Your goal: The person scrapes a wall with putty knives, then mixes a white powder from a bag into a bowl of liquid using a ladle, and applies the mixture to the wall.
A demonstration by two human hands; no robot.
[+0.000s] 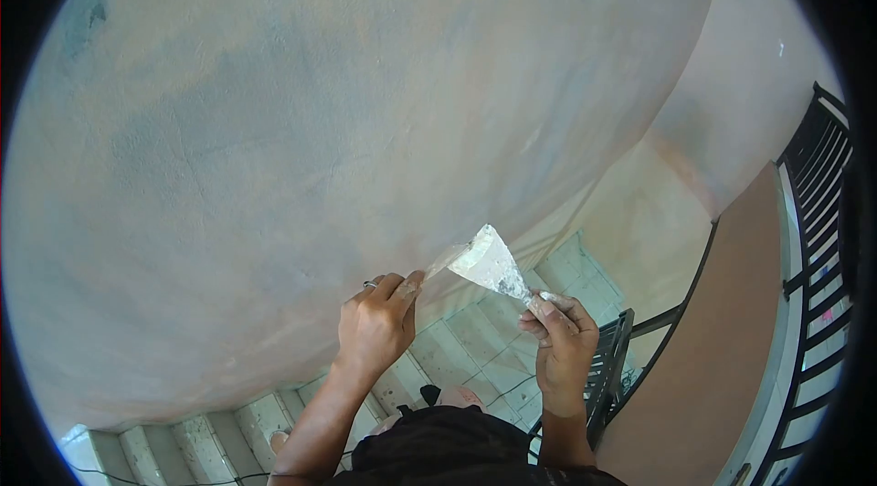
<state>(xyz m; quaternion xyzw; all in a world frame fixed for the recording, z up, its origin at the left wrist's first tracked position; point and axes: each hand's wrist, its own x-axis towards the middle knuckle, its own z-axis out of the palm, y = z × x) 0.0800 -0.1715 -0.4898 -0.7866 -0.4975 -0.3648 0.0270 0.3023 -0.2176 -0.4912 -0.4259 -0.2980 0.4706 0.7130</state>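
My right hand (562, 335) grips a putty knife (491, 264) by its handle. The knife's wide triangular blade is coated with whitish putty and points up and to the left. Closed fingers of my left hand (377, 320), which wears a ring, hold a thin flat scraper (446, 259); most of it is hidden by the hand. Its edge meets, or nearly meets, the left corner of the putty knife blade. Behind both tools rises a large wall (265, 157) with patchy grey-blue and beige paint.
Tiled stairs (206, 449) run along the wall's foot at the lower left, with a dark cable across them. Below lies a tiled floor (484, 340). A dark metal railing (813, 303) stands at the right, beside a brown panel (699, 331).
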